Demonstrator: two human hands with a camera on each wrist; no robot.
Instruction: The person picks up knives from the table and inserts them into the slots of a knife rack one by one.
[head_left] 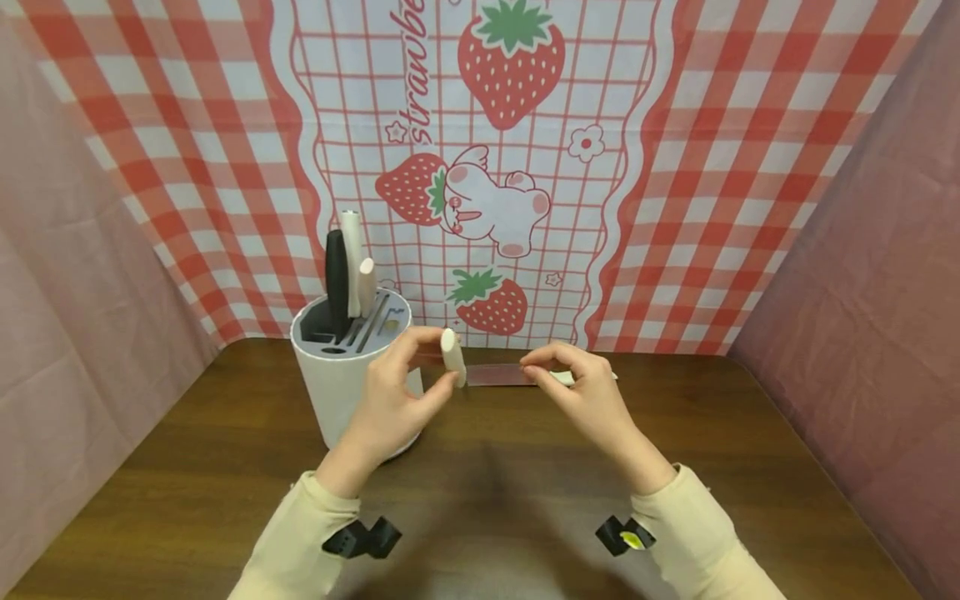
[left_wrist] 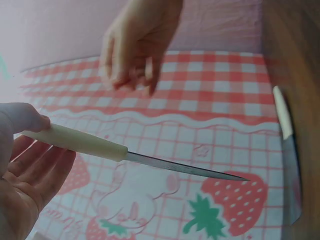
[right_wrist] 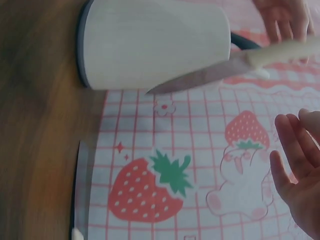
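My left hand (head_left: 395,396) pinches a knife by its cream handle (head_left: 453,358) between thumb and fingers. The left wrist view shows its narrow pointed blade (left_wrist: 185,168) bare and reaching out past the hand. To the right, my right hand (head_left: 588,396) hovers with loosely bent fingers and nothing in them. A second knife with a cream handle (left_wrist: 282,112) and a broad blade (head_left: 495,375) lies on the table at the back. Part of it is hidden behind my right hand in the head view.
Left of my hands stands a white knife block (head_left: 326,396) with a grey slotted top. A black handle (head_left: 337,279) and cream handles (head_left: 351,258) stick up from it. A strawberry-print cloth (head_left: 495,183) hangs behind the brown table (head_left: 480,517), with pink drapes (head_left: 862,250) at both sides.
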